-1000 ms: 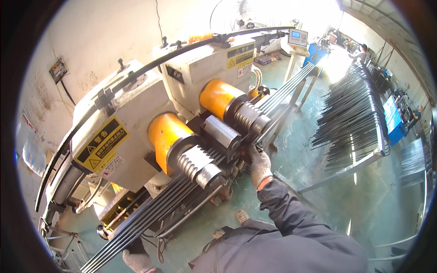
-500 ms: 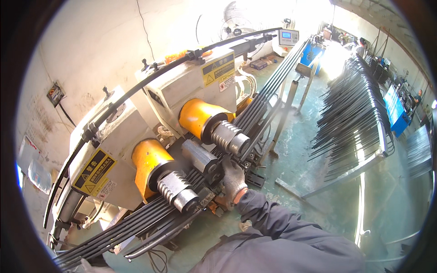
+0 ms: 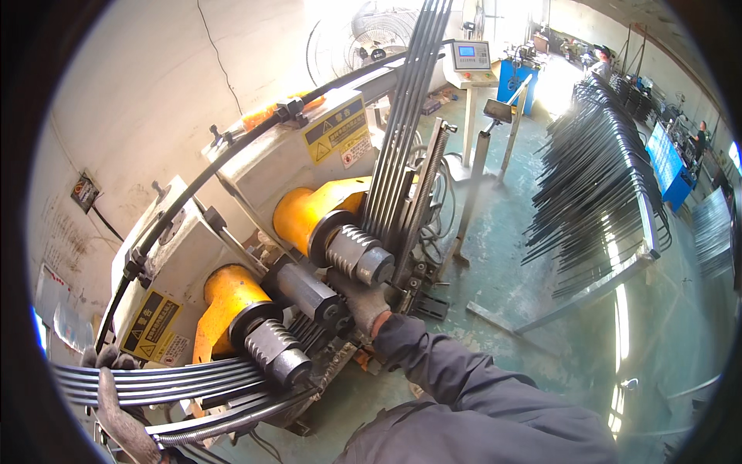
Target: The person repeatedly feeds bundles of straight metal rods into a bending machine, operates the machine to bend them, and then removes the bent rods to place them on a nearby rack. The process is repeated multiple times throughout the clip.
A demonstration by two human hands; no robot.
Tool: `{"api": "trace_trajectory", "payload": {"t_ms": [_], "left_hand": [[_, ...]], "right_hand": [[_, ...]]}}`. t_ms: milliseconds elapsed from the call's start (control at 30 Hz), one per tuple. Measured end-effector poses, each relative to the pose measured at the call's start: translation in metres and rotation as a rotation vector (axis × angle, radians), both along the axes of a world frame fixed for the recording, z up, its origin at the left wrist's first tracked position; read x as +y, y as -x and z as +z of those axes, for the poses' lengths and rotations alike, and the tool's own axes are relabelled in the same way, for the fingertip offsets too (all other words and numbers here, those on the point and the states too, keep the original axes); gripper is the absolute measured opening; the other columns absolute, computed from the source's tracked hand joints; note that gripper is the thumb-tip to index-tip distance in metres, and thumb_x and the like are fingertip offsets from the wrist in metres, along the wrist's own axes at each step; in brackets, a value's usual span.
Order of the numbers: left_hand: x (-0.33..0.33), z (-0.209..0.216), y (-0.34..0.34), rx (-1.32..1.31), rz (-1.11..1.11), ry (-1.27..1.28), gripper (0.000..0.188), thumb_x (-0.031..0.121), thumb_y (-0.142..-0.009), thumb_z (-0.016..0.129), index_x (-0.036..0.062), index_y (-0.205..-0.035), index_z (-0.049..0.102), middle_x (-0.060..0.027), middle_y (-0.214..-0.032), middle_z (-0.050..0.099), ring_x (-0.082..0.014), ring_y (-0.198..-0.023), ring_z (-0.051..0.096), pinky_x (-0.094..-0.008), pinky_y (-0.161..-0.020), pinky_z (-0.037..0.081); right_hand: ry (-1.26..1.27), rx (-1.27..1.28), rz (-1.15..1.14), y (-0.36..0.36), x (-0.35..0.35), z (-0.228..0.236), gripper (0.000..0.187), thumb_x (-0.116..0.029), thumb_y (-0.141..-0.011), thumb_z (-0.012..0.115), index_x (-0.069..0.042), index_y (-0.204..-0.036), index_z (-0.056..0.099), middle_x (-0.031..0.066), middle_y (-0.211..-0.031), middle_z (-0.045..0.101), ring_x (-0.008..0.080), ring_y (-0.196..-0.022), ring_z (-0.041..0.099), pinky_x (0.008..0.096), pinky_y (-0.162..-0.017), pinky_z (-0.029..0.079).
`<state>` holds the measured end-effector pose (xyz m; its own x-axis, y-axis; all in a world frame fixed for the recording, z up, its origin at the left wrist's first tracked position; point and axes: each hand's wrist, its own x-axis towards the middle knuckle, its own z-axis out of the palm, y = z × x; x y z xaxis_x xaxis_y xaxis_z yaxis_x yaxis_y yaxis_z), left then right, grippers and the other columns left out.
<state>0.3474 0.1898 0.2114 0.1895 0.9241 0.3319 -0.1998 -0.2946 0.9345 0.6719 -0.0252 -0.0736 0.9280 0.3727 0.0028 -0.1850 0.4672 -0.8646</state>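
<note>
Steadying the rods (image 3: 182, 379) well probably calls for an even hold that leaves them side by side and uncrossed, without forcing them against their curve. The right hand (image 3: 363, 301) deserves the most care: it sits close by the right roller (image 3: 355, 251) and the block (image 3: 305, 290), so fingers are best clear of any gap that could pinch. The rods run from the lower left past the left roller (image 3: 270, 344); beside the right roller a bunch slants upward, and the middle is partly hidden. The left hand (image 3: 116, 414), gloved, is closed around the rods, fingertips showing beyond them. The right arm (image 3: 448, 348) reaches forward and leftward from the body; its glove's fingers are hidden, so I cannot tell how open they are or what they hold.
</note>
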Motion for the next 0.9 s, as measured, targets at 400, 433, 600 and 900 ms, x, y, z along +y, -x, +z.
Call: {"api": "trace_trajectory", "payload": {"t_ms": [400, 433, 600, 900], "left_hand": [[-0.055, 0.06, -0.106, 0.361, -0.392, -0.368, 0.029, 0.007, -0.102, 0.072, 0.0025, -0.131, 0.069, -0.0092, -0.108, 0.076, -0.0198, -0.097, 0.075, -0.0344, -0.092, 0.062], [-0.055, 0.063, -0.111, 0.38, -0.347, -0.37, 0.032, 0.01, -0.101, 0.073, 0.0036, -0.132, 0.069, -0.0084, -0.107, 0.075, -0.0188, -0.097, 0.074, -0.033, -0.09, 0.06], [-0.06, 0.064, -0.112, 0.366, -0.372, -0.358, 0.036, 0.014, -0.099, 0.074, 0.0042, -0.133, 0.068, -0.0085, -0.106, 0.074, -0.0175, -0.096, 0.072, -0.0325, -0.089, 0.058], [-0.054, 0.06, -0.112, 0.32, -0.37, -0.353, 0.037, 0.015, -0.096, 0.075, 0.0033, -0.13, 0.069, -0.0079, -0.101, 0.072, -0.0181, -0.091, 0.07, -0.0331, -0.087, 0.056]], "right_hand": [[0.327, -0.474, 0.011, -0.015, 0.0, -0.033, 0.049, -0.034, -0.107, 0.079, -0.001, -0.143, 0.074, 0.0155, -0.138, 0.078, 0.0284, -0.13, 0.074, 0.0427, -0.111, 0.056], [0.425, -0.565, -0.009, -0.015, -0.001, -0.034, 0.048, -0.034, -0.107, 0.079, -0.001, -0.143, 0.074, 0.0158, -0.138, 0.078, 0.0287, -0.13, 0.074, 0.043, -0.111, 0.056], [0.283, -0.313, 0.056, -0.012, -0.002, -0.033, 0.034, -0.025, -0.109, 0.077, -0.008, -0.138, 0.08, 0.0113, -0.134, 0.08, 0.021, -0.127, 0.074, 0.0365, -0.108, 0.057], [0.154, -0.092, 0.109, -0.009, -0.005, -0.017, 0.041, -0.033, -0.105, 0.083, -0.002, -0.132, 0.08, 0.0129, -0.128, 0.081, 0.0254, -0.119, 0.077, 0.043, -0.101, 0.059]]}}
